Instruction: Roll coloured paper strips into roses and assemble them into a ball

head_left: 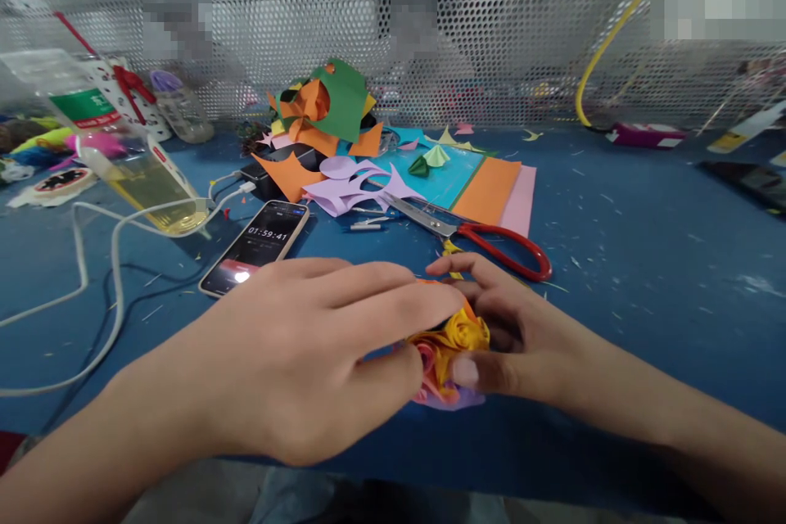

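A small bunch of coloured paper flowers (463, 332), in yellow, orange, pink and lilac, sits between my two hands above the near edge of the blue table. My left hand (325, 344) covers it from the left and above, with thumb and fingers closed round that side. From the right, my right hand (521, 327) grips it, the thumb in front and the curled fingers behind. Much of the bunch is hidden by my fingers. Just beyond my right hand lie scissors with red handles (509, 246), their blades partly opened towards the paper scraps.
Lilac paper scraps (350, 184), coloured sheets (485, 188) and a green-and-orange scrap heap (344, 102) lie ahead. A phone (258, 246) with a running timer is at left, near white cables (116, 278) and a bottle of yellowish liquid (147, 180). A perforated metal screen (344, 16) stands behind.
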Demonstrator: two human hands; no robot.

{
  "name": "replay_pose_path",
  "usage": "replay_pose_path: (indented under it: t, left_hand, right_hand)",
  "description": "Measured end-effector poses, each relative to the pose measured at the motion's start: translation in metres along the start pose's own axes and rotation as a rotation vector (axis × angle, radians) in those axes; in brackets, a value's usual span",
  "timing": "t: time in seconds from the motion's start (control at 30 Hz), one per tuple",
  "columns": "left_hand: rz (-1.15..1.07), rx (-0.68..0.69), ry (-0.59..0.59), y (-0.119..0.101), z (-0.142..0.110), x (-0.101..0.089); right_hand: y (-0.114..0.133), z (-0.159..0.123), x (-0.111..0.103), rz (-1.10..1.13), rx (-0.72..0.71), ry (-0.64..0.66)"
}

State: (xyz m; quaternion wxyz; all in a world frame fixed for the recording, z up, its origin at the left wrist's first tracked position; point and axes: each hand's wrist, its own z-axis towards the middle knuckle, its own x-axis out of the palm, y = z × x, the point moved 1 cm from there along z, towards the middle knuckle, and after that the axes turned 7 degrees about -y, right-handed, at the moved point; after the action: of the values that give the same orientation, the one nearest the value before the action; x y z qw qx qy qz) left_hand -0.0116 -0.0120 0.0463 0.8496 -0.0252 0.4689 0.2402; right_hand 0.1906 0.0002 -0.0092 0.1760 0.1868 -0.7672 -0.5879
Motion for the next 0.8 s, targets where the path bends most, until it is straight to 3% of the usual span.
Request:
replay_pose_path:
  t: [0.27, 0.53, 0.8]
  left_hand:
    - [0.025, 0.029, -0.003, -0.001, -0.001, 0.004]
    - [0.077, -0.077, -0.074, -0.005, 0.002, 0.010]
    - [0.144, -0.064, 0.037, -0.003, -0.003, 0.012]
  right_hand:
    - [-0.002, -0.001, 0.000, -0.034, -0.049, -0.041]
    - [0.000, -0.003, 0.002, -0.044, -0.112, -0.095]
    - [-0.002, -0.001, 0.004, 0.048, -0.165, -0.180]
